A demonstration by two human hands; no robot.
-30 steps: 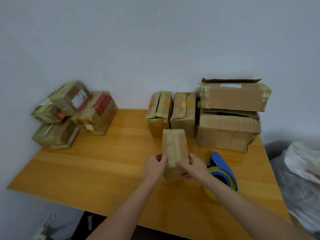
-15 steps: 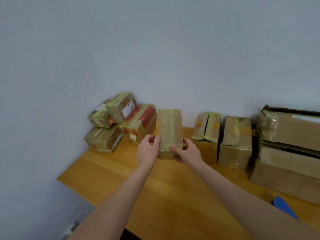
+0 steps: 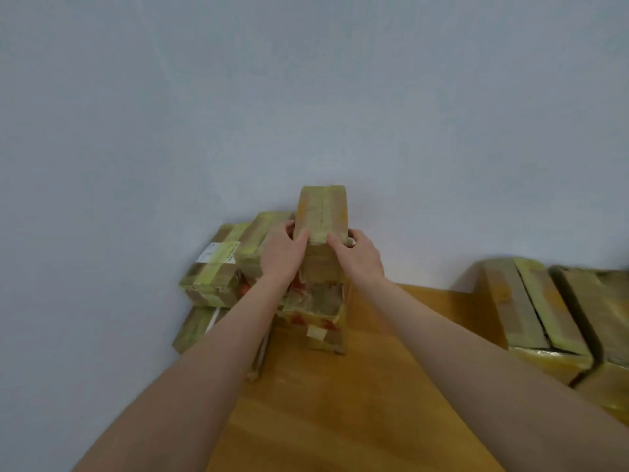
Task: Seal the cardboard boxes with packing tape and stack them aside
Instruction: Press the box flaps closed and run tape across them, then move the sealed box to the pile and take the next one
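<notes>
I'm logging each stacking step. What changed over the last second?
The taped box, held at the middle of the table a second ago, was carried left and up; it now sits on or just above the red-marked box in the pile by the wall. The left hand and right hand kept their grip on its sides. The pile's other boxes and the boxes at right stayed put.

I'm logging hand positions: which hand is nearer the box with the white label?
Left. The left hand grips the taped box's left side, toward the white-labelled box; the right hand grips the opposite side, farther away.
</notes>
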